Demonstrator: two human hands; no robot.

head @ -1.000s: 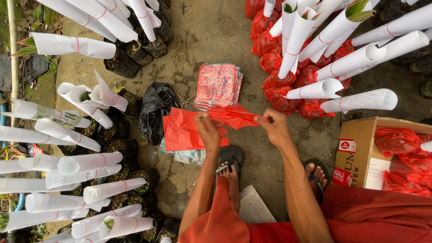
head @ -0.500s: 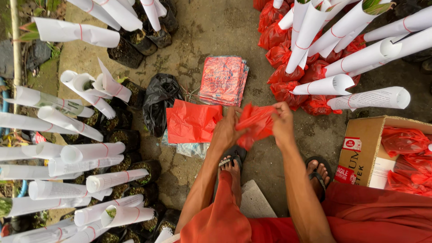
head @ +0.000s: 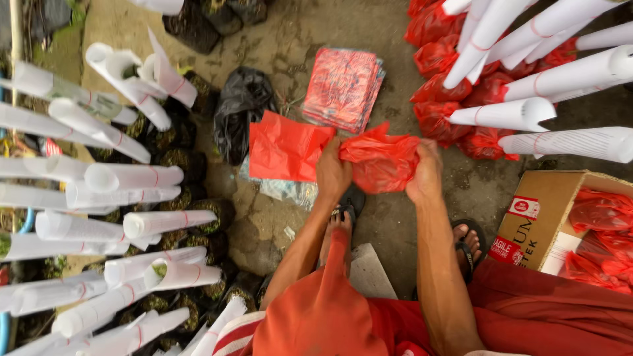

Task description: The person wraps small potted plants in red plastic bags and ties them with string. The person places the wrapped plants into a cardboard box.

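Fingers of left hand [head: 333, 173], right hand [head: 425, 174] gripping red bag [head: 381, 161].

The person wears red all over. A red-orange cloth [head: 323, 316] covers one knee, and it looks soft and a bit wrinkled. Darker red trousers [head: 541, 310] cover the other leg. Near the bottom edge a piece of cloth with red and white stripes [head: 231, 336] peeks out (only a small bit shows). Both arms are bare, with no sleeves, watch or rings to see. On the feet are dark flip-flop sandals [head: 469, 247] with thin straps, so the toes stick out.
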